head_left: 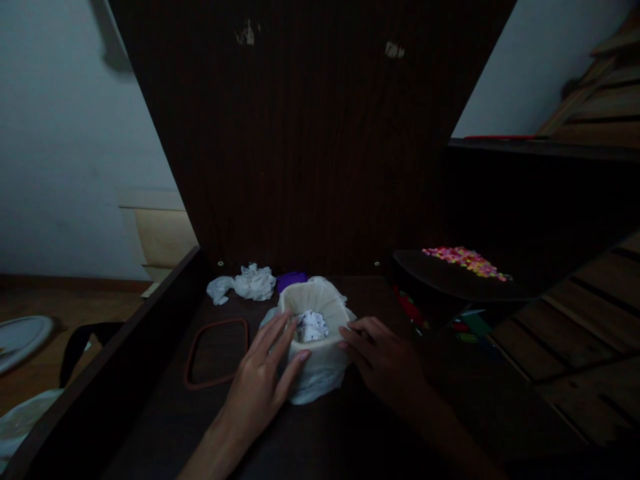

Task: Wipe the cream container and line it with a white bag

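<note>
A small cream container (316,313) lined with a thin white plastic bag stands on a dark table (280,433). Crumpled white paper with dark specks (311,325) lies inside it. My left hand (263,377) rests against the container's left wall, fingers stretched out and apart, fingertips at the rim. My right hand (383,357) lies flat at the right side, its fingers touching the bag near the rim. Neither hand grips anything.
A brown rubber ring (216,351) lies left of the container. Crumpled white plastic (247,283) and a purple object (292,279) sit behind it. A dark tray (450,283) with small colourful beads (465,260) stands to the right. A tall dark board (310,133) rises behind.
</note>
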{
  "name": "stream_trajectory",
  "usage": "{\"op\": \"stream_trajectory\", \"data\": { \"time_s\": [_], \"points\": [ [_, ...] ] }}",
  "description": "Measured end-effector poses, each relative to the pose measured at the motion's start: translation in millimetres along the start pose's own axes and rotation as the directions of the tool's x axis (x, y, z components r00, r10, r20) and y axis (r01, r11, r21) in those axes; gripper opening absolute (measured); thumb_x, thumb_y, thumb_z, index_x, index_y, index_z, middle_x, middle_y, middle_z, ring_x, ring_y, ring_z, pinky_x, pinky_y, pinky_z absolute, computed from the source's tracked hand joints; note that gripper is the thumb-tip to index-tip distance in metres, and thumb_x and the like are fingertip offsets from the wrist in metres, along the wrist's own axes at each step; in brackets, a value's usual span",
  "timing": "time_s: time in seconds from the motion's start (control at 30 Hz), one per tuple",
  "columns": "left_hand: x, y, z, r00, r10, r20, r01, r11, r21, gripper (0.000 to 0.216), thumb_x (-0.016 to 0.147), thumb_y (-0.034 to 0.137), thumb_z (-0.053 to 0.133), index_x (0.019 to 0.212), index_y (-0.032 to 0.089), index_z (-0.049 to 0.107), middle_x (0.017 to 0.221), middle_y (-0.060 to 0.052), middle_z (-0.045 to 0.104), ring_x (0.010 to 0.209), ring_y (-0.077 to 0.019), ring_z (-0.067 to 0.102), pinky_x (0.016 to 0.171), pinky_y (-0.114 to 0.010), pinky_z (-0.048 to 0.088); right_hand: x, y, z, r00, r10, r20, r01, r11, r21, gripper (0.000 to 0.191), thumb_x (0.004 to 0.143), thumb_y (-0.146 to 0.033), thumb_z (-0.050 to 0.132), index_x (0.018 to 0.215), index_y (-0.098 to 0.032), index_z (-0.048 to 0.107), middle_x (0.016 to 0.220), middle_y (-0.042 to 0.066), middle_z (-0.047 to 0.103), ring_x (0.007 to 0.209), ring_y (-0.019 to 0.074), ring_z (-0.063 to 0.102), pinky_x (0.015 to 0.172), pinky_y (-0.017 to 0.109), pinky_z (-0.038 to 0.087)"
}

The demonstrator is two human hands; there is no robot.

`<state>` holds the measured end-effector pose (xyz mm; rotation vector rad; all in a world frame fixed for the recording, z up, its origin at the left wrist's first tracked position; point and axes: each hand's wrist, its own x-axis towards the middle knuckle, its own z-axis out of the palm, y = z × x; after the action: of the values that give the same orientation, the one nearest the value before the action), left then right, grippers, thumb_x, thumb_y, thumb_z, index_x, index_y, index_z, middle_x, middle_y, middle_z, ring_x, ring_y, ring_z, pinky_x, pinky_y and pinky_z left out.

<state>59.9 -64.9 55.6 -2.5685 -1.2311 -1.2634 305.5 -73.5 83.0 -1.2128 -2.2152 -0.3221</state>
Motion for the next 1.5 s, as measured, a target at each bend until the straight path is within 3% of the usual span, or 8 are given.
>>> {"op": "stream_trajectory", "data": {
  "time_s": [0.2, 0.33, 0.4, 0.53, 0.93, 1.23, 1.37, 1.5],
  "points": [
    [11, 23, -4, 0.995, 0.080, -0.061, -0.079, 0.997, 0.017, 0.039, 0.095, 0.020, 0.059, 0.135, 0.020, 0.057, 0.133, -0.014, 0.065, 0.137, -0.0335, 0.048, 0.104, -0.054, 0.053, 11, -13, -17, 0.996, -0.033, -0.083, 0.054, 0.965, 0.255, 0.020, 0.095, -0.015, 0.054, 0.107, -0.022, 0.069, 0.091, 0.006, 0.074, 0.079, 0.0186, 0.064, 0.073, 0.032, 0.054],
    [29, 34, 2, 0.970, 0.240, 0.042, -0.241, 0.970, 0.040, 0.035, 0.099, 0.023, 0.055, 0.132, 0.016, 0.058, 0.125, -0.013, 0.069, 0.121, -0.0303, 0.059, 0.098, -0.048, 0.054, 44, 11, -18, 0.982, 0.145, -0.124, -0.084, 0.912, 0.402, 0.018, 0.095, -0.019, 0.055, 0.098, -0.020, 0.073, 0.091, 0.007, 0.073, 0.080, 0.0179, 0.065, 0.070, 0.031, 0.052],
    [38, 38, 9, 0.951, 0.294, 0.099, -0.302, 0.951, 0.072, 0.034, 0.100, 0.024, 0.053, 0.133, 0.016, 0.057, 0.123, -0.012, 0.070, 0.111, -0.0292, 0.062, 0.092, -0.046, 0.055, 62, 28, -10, 0.975, 0.216, -0.054, -0.170, 0.880, 0.444, 0.020, 0.093, -0.022, 0.057, 0.104, -0.018, 0.074, 0.097, 0.008, 0.072, 0.073, 0.0162, 0.063, 0.060, 0.028, 0.049],
    [49, 39, 22, 0.921, 0.324, 0.214, -0.353, 0.929, 0.111, 0.034, 0.101, 0.022, 0.050, 0.134, 0.017, 0.055, 0.108, -0.010, 0.072, 0.091, -0.0251, 0.064, 0.080, -0.042, 0.054, 85, 52, 18, 0.972, 0.206, 0.110, -0.233, 0.817, 0.527, 0.022, 0.092, -0.024, 0.058, 0.102, -0.018, 0.076, 0.103, 0.009, 0.074, 0.084, 0.0179, 0.067, 0.069, 0.029, 0.051],
    [42, 37, 14, 0.973, 0.229, -0.035, -0.232, 0.966, -0.115, 0.019, 0.092, 0.008, 0.047, 0.094, 0.015, 0.064, 0.083, -0.007, 0.068, 0.079, -0.0211, 0.058, 0.076, -0.037, 0.054, 87, 70, 57, 0.937, 0.263, 0.230, -0.344, 0.580, 0.739, 0.028, 0.090, -0.031, 0.057, 0.108, -0.020, 0.075, 0.113, 0.008, 0.075, 0.105, 0.0216, 0.068, 0.094, 0.037, 0.050],
    [28, 29, 0, 0.986, 0.142, -0.087, -0.154, 0.978, -0.139, 0.020, 0.091, 0.007, 0.053, 0.104, 0.018, 0.064, 0.091, -0.005, 0.073, 0.089, -0.0219, 0.062, 0.089, -0.043, 0.050, 90, 83, 74, 0.893, 0.339, 0.297, -0.440, 0.509, 0.740, 0.026, 0.086, -0.035, 0.056, 0.088, -0.018, 0.075, 0.092, 0.007, 0.077, 0.087, 0.0218, 0.069, 0.083, 0.035, 0.052],
    [16, 22, 0, 0.986, 0.099, -0.138, -0.114, 0.988, -0.104, 0.027, 0.093, 0.009, 0.055, 0.117, 0.020, 0.062, 0.116, -0.009, 0.069, 0.112, -0.0243, 0.061, 0.104, -0.048, 0.047, 93, 80, 69, 0.892, 0.403, 0.206, -0.403, 0.502, 0.765, 0.034, 0.090, -0.040, 0.049, 0.104, -0.019, 0.073, 0.114, 0.008, 0.074, 0.109, 0.0230, 0.065, 0.099, 0.039, 0.047],
    [0, 2, -11, 0.987, 0.025, -0.156, -0.021, 0.999, 0.026, 0.030, 0.095, 0.017, 0.054, 0.125, 0.021, 0.058, 0.130, -0.013, 0.062, 0.123, -0.0277, 0.056, 0.106, -0.050, 0.047, 91, 69, 63, 0.930, 0.266, 0.254, -0.342, 0.368, 0.865, 0.049, 0.095, -0.055, 0.041, 0.116, -0.023, 0.071, 0.130, 0.008, 0.068, 0.121, 0.0233, 0.061, 0.104, 0.039, 0.046]
  ]
}}
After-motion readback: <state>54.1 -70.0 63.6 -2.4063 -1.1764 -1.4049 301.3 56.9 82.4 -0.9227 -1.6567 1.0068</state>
